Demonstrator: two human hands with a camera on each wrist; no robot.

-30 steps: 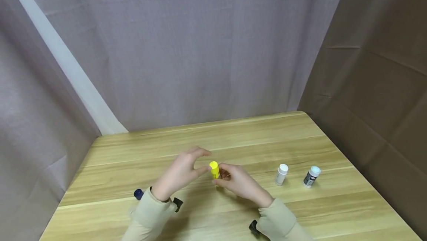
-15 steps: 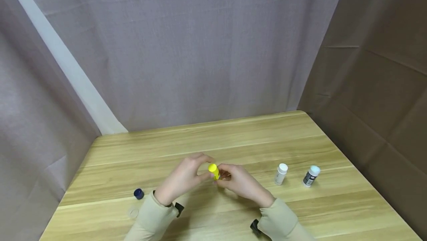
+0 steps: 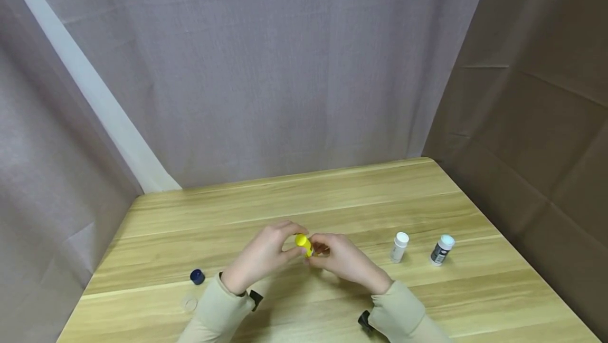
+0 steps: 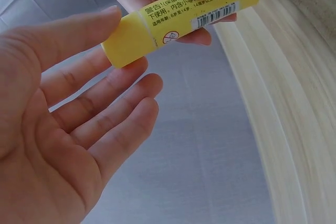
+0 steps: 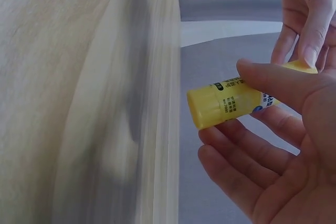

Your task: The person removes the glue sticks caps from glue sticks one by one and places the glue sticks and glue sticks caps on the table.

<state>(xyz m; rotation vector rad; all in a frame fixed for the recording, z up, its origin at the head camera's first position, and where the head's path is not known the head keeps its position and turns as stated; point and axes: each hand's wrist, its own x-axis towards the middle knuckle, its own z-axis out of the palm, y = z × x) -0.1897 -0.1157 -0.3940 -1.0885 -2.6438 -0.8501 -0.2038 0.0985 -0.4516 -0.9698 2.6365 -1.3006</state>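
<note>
A yellow glue stick (image 3: pixel 303 245) with a printed label and barcode is held between both hands above the table, tilted toward the left. My left hand (image 3: pixel 266 250) pinches its capped end (image 4: pixel 128 40) between thumb and index finger; in the left wrist view the other fingers lie loosely spread. My right hand (image 3: pixel 344 258) grips the body of the glue stick (image 5: pixel 231 100) near the base, thumb on one side and fingers beneath. The cap appears seated on the tube.
On the wooden table (image 3: pixel 332 200), a small dark blue cap (image 3: pixel 197 276) and a clear ring-like piece (image 3: pixel 190 305) lie left of my left forearm. To the right stand a white-capped bottle (image 3: pixel 399 247) and a dark-labelled bottle (image 3: pixel 442 250). Grey curtains (image 3: pixel 285 68) hang behind.
My left fingers have closed in on the glue stick's top and now pinch it. The glue stick has tipped slightly left. My right hand keeps its hold nearly in place.
</note>
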